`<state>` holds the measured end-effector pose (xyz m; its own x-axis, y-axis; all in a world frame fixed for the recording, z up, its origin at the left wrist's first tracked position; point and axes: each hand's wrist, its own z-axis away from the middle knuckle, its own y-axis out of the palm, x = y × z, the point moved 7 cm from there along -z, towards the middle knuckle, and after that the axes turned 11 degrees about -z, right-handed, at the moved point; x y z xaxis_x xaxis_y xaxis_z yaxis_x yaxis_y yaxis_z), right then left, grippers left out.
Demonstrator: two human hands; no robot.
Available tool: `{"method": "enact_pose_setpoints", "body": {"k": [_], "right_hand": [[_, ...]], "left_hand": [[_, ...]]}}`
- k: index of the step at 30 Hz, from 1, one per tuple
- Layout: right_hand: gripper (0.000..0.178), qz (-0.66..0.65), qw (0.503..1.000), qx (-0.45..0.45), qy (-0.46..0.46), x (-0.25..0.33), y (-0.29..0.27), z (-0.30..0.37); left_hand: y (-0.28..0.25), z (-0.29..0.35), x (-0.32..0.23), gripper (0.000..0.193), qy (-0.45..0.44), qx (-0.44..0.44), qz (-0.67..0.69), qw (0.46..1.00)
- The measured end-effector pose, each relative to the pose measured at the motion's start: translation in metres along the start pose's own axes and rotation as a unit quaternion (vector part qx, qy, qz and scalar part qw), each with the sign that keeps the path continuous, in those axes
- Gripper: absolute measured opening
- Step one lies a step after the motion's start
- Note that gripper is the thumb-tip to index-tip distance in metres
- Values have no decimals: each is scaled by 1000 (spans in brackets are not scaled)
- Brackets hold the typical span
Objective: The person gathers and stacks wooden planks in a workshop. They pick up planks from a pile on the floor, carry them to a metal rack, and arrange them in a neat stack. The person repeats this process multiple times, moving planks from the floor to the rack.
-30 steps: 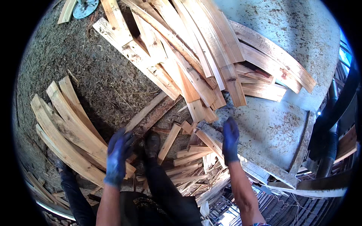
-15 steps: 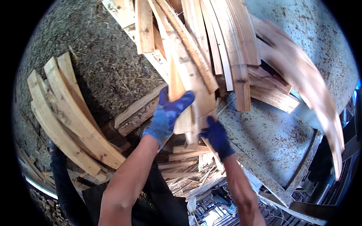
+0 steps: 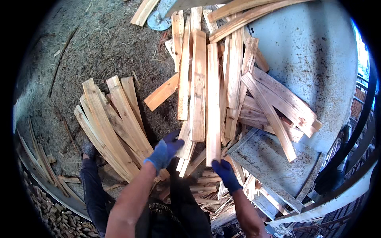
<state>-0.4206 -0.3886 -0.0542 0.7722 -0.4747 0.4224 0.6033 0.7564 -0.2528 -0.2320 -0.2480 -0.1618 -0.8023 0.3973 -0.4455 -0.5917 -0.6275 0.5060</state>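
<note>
While a grey metal table (image 3: 313,71) carries a heap of wooden slats (image 3: 222,87) beside a fanned stack of planks (image 3: 115,123) on the ground, the blue-gloved left hand (image 3: 164,152) grasps slat ends and the right hand (image 3: 224,172) grips one long slat (image 3: 213,103).

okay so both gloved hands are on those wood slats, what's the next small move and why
Probably draw the held slats toward the body, then swing them left. The left hand and right hand each grip near ends of slats that lie lengthwise in the pile on the metal table, and a neater stack lies on the ground at left.
</note>
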Motion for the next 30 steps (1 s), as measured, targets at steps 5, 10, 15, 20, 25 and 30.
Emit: {"method": "enact_pose_setpoints", "body": {"k": [5,10,15,20,25,30], "right_hand": [[44,174,967,50,-178,22,6,-57],[71,41,976,82,-198,118,91,-90],[106,257,904,-62,-336,144,93,-109],[77,72,975,30,-207,146,54,-67],[53,-254,960,95,66,77,14,43],[71,-169,969,4,178,12,31,207]], "left_hand": [[14,7,3,49,16,-54,52,997],[14,0,-1,50,111,-162,-233,952],[58,14,-11,68,165,-224,-346,896],[77,34,-27,53,100,-32,36,994],[81,123,-24,46,-45,76,87,992],[93,270,22,42,-126,100,112,981]]}}
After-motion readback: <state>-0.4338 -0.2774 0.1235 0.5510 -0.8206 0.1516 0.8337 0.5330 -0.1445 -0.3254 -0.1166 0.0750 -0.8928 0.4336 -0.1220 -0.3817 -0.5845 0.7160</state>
